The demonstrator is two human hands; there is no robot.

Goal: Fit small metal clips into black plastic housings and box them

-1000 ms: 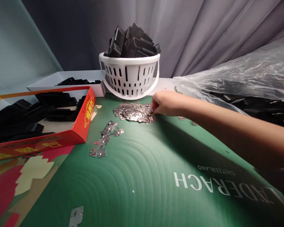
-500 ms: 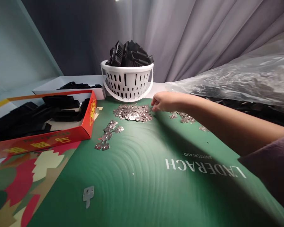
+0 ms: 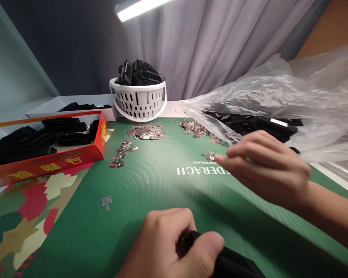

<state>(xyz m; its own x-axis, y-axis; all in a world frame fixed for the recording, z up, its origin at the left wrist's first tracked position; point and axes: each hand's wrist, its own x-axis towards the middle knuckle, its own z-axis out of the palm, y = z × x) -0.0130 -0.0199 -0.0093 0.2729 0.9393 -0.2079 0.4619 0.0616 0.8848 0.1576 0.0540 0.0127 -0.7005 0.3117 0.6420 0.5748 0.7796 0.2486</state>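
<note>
Covering the work surface, a green cardboard box [image 3: 162, 220] printed with white lettering lies under nearly everything. Beyond it on the right, a crumpled clear plastic bag [image 3: 266, 87] drapes over flat black plastic pieces [image 3: 249, 121]. On the left, an open red cardboard box [image 3: 46, 168] holds more black parts, and a white slotted plastic basket [image 3: 138, 102] stands at the far edge, heaped with similar black parts. The left hand [image 3: 165, 247] closes firmly around a black plastic piece [image 3: 234, 262] at the bottom of the view. The right hand [image 3: 263, 170] hovers above the green box, its thumb and fingers pinched narrow on a small silver metal plate [image 3: 210, 155]. Two heaps of silver metal plates [image 3: 146, 132] lie on the green box, with a loose scatter of plates [image 3: 120, 154] and one lone plate [image 3: 106, 201] nearer the person.
</note>
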